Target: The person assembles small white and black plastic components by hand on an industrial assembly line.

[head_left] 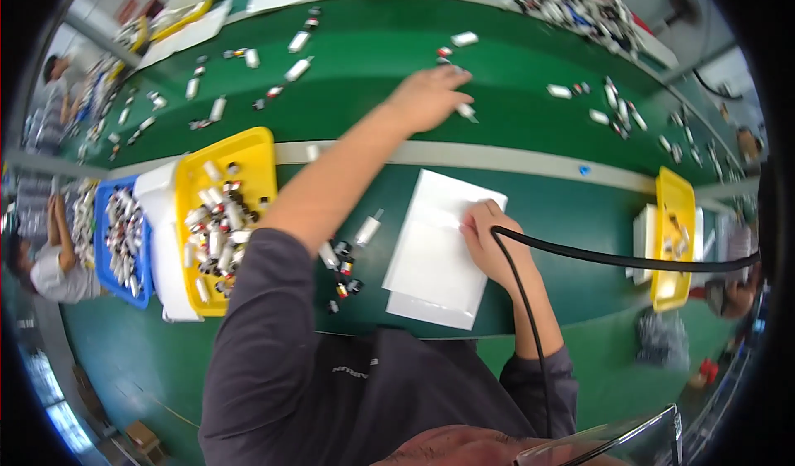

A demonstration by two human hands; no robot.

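Note:
My left hand (429, 100) reaches across the green conveyor belt (364, 102) with its fingers apart. Just beside its fingertips lies a small white bottle with a thin tip (467, 112); a red-and-black piece (445, 52) rests just beyond the hand. My right hand (490, 236) is closed on the upper right part of a flat white plastic bag (439, 242), which lies on the green table. A second sheet or bag edge shows beneath it. By my left forearm, another white bottle with a tip (367, 230) lies among several black, red and white small pieces (344, 280).
At my left stand a yellow tray (263, 156) and a blue tray (149, 280), both full of small parts. A yellow bin (662, 288) is at the right. A black cable (629, 261) crosses above my right hand. Bottles lie scattered along the belt; people sit at far left.

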